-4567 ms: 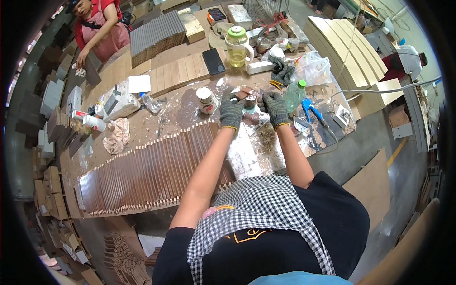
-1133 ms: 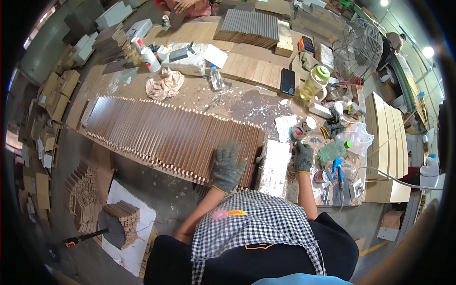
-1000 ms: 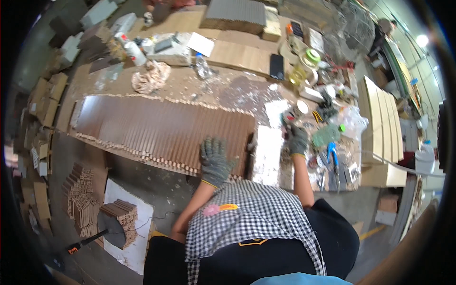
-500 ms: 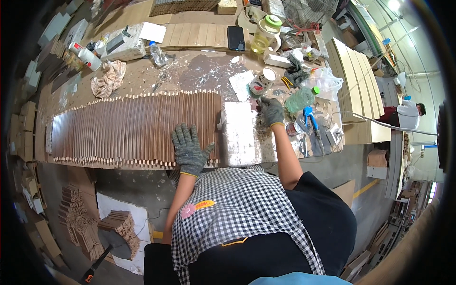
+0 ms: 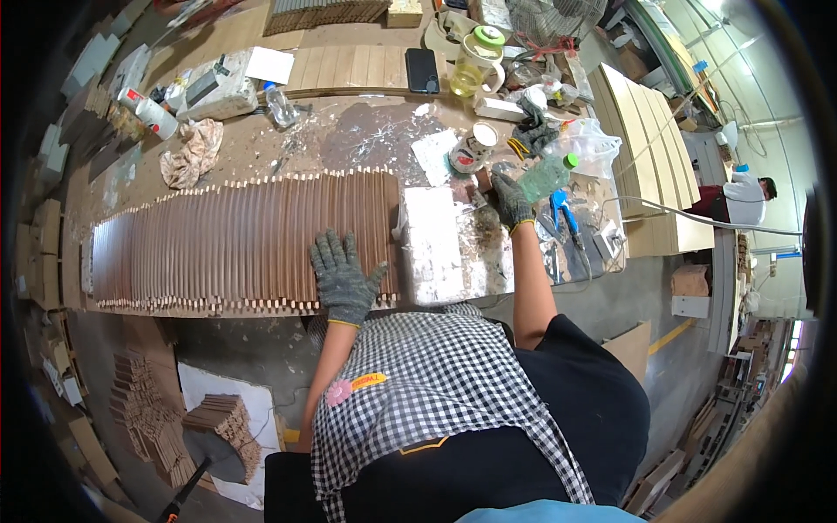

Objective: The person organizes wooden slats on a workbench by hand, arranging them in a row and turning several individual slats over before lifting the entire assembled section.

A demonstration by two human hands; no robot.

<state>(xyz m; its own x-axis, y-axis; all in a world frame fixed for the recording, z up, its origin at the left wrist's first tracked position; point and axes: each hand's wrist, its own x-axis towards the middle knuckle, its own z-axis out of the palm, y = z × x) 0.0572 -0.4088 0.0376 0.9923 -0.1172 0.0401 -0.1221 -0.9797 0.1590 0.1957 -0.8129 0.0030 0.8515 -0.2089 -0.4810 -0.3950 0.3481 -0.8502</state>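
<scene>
Okay, my left hand (image 5: 343, 283) flat on the brown strips (image 5: 218, 244), my right hand (image 5: 511, 200) off near the can (image 5: 473, 148).
Left fingers spread apart, palm down at the right end of the strip row, which runs away to their left; white block (image 5: 432, 244) right of them, past the last strip. Right fingers curled by a small brown piece (image 5: 482, 180); can't tell whether they're clamped on it. Can is just ahead and left of those fingers, green bottle (image 5: 545, 177) just right, blue-handled tool (image 5: 563, 209) farther right.
</scene>
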